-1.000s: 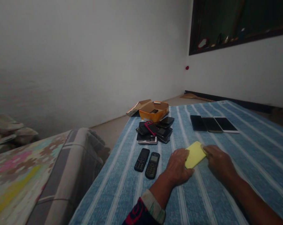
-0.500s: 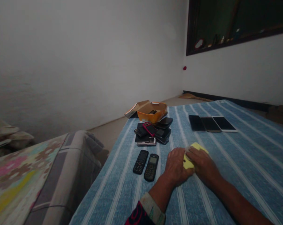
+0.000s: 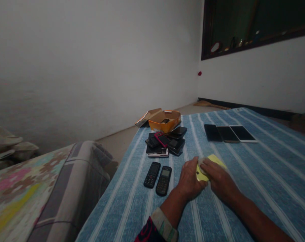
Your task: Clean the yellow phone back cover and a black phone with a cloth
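My left hand (image 3: 190, 178) is closed on the left edge of a yellow phone (image 3: 216, 160), its back facing up with a small dark spot near the left end. Over that back lies my right hand (image 3: 216, 173), fingers pressing a small pale wiping cloth (image 3: 202, 164) against it. The fingers cover much of the phone and most of the cloth. Left of my hands, two dark keypad phones, one (image 3: 151, 174) and another (image 3: 163, 180), lie side by side on the striped blue bed sheet (image 3: 132, 205).
Beyond the keypad phones is a heap of several phones (image 3: 165, 143). Behind it stands an open orange box (image 3: 165, 126) with a phone inside. Three touchscreen phones (image 3: 228, 133) lie in a row at the right. A fabric-covered piece of furniture (image 3: 74, 188) is at the left.
My right hand has shifted slightly on the yellow phone, its fingers now flatter over the back. The left hand keeps its hold. The other phones stay in place.
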A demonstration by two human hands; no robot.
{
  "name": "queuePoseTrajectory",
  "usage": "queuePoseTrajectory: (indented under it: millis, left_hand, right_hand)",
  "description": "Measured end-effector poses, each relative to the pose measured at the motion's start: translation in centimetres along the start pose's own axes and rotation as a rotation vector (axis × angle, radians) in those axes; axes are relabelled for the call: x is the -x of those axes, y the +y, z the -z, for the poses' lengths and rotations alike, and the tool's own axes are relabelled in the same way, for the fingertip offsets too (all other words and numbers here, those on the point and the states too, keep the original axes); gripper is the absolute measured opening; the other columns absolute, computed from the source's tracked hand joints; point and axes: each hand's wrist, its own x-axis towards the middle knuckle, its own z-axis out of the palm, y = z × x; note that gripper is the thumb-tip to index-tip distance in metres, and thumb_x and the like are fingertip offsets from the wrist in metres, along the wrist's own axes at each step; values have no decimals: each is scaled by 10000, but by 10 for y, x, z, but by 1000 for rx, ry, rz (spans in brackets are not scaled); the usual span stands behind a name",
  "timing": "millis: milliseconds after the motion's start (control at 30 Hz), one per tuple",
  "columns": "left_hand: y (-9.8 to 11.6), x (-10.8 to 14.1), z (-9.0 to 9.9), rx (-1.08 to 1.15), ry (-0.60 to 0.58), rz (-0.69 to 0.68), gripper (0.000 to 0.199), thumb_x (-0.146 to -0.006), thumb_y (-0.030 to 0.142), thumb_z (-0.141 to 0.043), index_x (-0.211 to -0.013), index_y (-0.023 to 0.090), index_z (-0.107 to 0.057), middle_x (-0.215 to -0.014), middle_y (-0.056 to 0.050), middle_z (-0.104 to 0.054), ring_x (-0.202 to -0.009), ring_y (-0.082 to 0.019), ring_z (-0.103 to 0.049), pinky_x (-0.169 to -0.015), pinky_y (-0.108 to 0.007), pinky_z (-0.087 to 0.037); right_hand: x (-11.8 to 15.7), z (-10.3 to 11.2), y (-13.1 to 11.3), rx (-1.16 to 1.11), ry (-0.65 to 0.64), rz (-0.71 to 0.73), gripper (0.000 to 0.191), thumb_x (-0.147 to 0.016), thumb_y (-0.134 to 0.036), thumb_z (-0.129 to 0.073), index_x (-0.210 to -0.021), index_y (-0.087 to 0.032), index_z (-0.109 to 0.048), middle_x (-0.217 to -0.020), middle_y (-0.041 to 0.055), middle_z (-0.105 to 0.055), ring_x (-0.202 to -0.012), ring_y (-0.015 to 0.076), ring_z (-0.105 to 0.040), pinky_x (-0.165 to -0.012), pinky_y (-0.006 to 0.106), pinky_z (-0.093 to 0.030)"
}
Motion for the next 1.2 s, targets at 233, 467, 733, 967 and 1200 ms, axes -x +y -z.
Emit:
queuePoseTrajectory:
  millis: [233,467,733,967,1200]
  left_hand:
    - [6,1,3,36,15,-164,1018,-634,106,-698,-1496,192,-162,-1428,-143,-450,-1253,-309,-449,-1058,-526,-419]
    - [19,1,10,-33,32,-398,940,-661,54,-574,-1488,200,-153,-1397,-152,-456,-1259,-319,-440,-1064,-552,-392]
    - [27,5,8,-145,36,-391,867,-768,50,-499,-1509,168,-65,-1511,-208,-315,-1420,-341,-296,-1118,-572,-358]
    - [24,6,7,-168,48,-398,835,-832,96,-465,-1523,179,-3,-1564,-233,-218,-1455,-354,-231,-1106,-602,-366]
    - [25,3,7,-122,59,-426,855,-792,92,-494,-1517,162,-47,-1502,-215,-324,-1426,-333,-293,-1126,-568,-360]
  right_hand:
    - [-15,7,-1,40,28,-16,420,-872,-89,-404,-1236,-163,-600,-1230,156,-647,-1185,274,-572,-997,501,-452]
    - [-26,28,20,149,45,-102,315,-856,-106,-415,-1079,-156,-632,-1021,128,-673,-990,273,-587,-911,467,-443]
    - [-39,30,-7,28,-1,-38,203,-894,-137,-416,-879,-199,-609,-862,72,-631,-848,224,-564,-913,430,-430]
    - [-40,24,-27,-89,69,-22,210,-935,-157,-397,-956,-202,-602,-856,57,-636,-849,210,-590,-1003,463,-412]
    - [-36,24,-24,-64,88,-83,226,-930,-137,-367,-1005,-222,-563,-926,59,-656,-900,218,-596,-1013,458,-393]
